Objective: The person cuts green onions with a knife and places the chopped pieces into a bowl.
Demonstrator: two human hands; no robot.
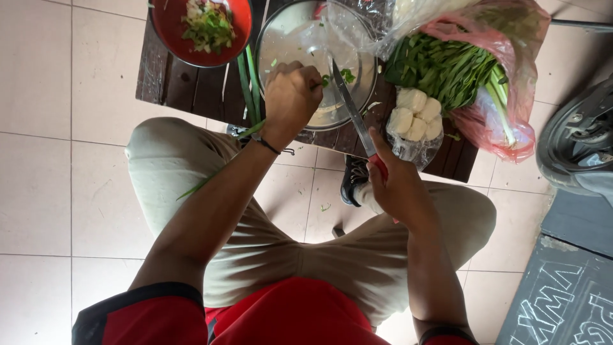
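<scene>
red bowl cut off by top edge, knife handle hidden

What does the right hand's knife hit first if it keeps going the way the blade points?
Likely the green onion piece pinched in the left hand: the right hand aims the knife up-left at it, over the steel bowl. Depth is unclear, so the blade may pass just beside the fingers.

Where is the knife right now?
In the right hand, the knife points up over the steel bowl, between the left hand and white blocks.
</scene>
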